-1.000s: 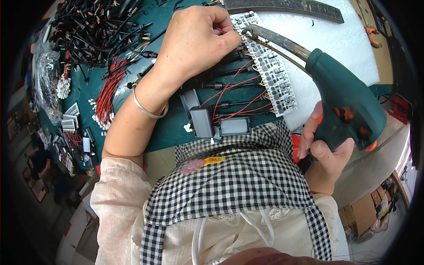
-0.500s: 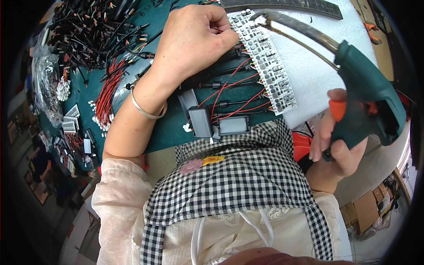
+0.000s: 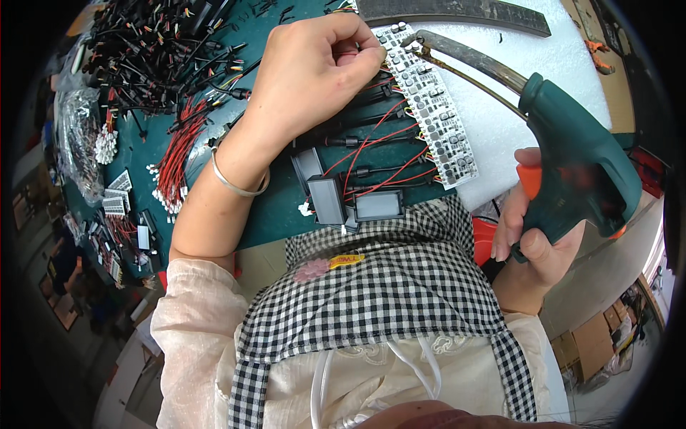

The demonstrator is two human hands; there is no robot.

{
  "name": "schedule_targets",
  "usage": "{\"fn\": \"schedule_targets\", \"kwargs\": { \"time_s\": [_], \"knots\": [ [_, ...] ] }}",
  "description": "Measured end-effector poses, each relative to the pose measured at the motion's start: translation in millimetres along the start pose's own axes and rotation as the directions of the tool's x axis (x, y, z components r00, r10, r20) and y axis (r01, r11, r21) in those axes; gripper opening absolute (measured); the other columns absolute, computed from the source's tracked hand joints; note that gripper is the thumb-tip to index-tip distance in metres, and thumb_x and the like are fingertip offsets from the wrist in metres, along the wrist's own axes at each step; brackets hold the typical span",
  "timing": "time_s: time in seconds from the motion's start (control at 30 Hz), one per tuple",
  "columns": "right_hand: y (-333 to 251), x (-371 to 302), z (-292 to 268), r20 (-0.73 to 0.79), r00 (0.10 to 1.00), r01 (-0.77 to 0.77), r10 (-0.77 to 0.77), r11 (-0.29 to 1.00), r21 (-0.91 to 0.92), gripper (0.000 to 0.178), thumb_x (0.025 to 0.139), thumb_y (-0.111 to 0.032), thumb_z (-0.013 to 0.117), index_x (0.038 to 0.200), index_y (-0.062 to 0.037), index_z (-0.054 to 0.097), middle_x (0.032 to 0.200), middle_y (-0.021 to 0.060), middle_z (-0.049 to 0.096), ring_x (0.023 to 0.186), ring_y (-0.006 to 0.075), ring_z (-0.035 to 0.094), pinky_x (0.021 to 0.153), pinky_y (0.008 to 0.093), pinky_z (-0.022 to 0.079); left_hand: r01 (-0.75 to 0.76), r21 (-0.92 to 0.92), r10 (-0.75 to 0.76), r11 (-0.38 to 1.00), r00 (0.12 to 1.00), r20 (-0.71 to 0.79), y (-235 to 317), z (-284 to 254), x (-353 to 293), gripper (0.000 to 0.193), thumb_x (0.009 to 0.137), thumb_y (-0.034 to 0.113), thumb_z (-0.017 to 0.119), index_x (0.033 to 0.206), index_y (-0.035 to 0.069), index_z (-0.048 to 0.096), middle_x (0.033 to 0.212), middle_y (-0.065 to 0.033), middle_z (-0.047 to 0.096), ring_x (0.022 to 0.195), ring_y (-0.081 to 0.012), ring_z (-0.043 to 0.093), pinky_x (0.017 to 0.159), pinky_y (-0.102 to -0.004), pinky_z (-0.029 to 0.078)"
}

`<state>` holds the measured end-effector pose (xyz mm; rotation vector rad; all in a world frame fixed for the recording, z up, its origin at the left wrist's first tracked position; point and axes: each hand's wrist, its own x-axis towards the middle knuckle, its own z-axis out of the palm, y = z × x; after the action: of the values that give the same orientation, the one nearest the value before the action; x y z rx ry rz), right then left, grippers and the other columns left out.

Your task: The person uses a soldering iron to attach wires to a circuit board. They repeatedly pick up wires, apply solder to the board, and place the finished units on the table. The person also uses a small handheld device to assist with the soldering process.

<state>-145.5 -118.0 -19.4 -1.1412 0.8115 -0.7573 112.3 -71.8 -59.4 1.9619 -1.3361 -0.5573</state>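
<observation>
In my right hand (image 3: 541, 239) is a green soldering gun (image 3: 579, 157) with an orange trigger, my fingers wrapped round its handle. Its tip points left, over the upper part of a white panel of circuit boards (image 3: 439, 118). My left hand (image 3: 314, 68) is closed in a pinch at the panel's left edge, close to that tip; whatever lies between its fingers is hidden. Red wires (image 3: 371, 136) and black cables (image 3: 379, 170) run from the panel's left edge. Below them sit small dark grey cases (image 3: 326, 200).
White foam (image 3: 514, 114) lies under the panel, with a dark bar (image 3: 457, 11) across its top. On the green table (image 3: 264, 222), left, are a heap of black cables (image 3: 150, 57), a red wire bundle (image 3: 184, 154) and a clear plastic bag (image 3: 78, 143).
The soldering gun and my right hand have moved slightly left, and the tip sits a little lower and further left over the boards. My left hand has hardly shifted.
</observation>
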Motion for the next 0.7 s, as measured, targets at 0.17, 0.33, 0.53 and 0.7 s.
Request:
{"fn": "schedule_targets", "kwargs": {
  "time_s": [0.17,0.33,0.53,0.7],
  "knots": [
    [2.1,-0.5,-7.5,0.051,0.999,0.011,-0.012,1.0,0.022,0.084,0.074,-0.026,0.081,0.124,0.0193,0.031,0.095,0.0236,0.053,0.041,0.0131,0.047,0.033,0.0248,0.042,-0.11,-0.006,0.108,0.994,0.988,-0.109,-13.6,5.1,-0.1,0.015,0.076,0.019,0.068,0.078,0.004,0.069,0.063,-0.0094,0.065,0.056,-0.0181,0.065,0.058,-0.028,0.051],
    [3.2,-1.4,-3.9,0.064,0.998,0.001,-0.002,1.0,0.026,0.085,0.073,-0.026,0.082,0.124,0.0191,0.031,0.106,0.026,0.051,0.044,0.0132,0.049,0.034,0.0244,0.043,-0.064,0.108,0.075,0.992,0.992,-0.099,-9.0,7.1,-2.0,0.013,0.074,0.018,0.069,0.075,0.005,0.07,0.061,-0.009,0.065,0.055,-0.0193,0.065,0.056,-0.0289,0.051],
    [4.6,-2.6,1.3,0.037,0.999,-0.008,0.007,1.0,0.016,0.086,0.072,-0.026,0.082,0.124,0.0187,0.031,0.109,0.0263,0.05,0.044,0.0133,0.049,0.034,0.0235,0.043,-0.076,0.119,0.087,0.99,0.992,-0.093,-9.4,7.8,1.5,0.011,0.07,0.016,0.068,0.073,0.005,0.069,0.06,-0.0085,0.064,0.054,-0.0195,0.065,0.056,-0.0292,0.051],
    [8.0,-3.6,0.8,0.05,0.998,-0.025,0.025,1.0,-0.002,0.086,0.072,-0.027,0.082,0.125,0.0173,0.03,0.108,0.025,0.05,0.045,0.0135,0.049,0.035,0.0228,0.042,-0.059,0.043,0.062,0.997,0.995,-0.075,-10.3,6.5,2.7,0.011,0.069,0.015,0.067,0.073,0.005,0.069,0.061,-0.0081,0.064,0.055,-0.0179,0.064,0.058,-0.0283,0.051]
  ]
}}
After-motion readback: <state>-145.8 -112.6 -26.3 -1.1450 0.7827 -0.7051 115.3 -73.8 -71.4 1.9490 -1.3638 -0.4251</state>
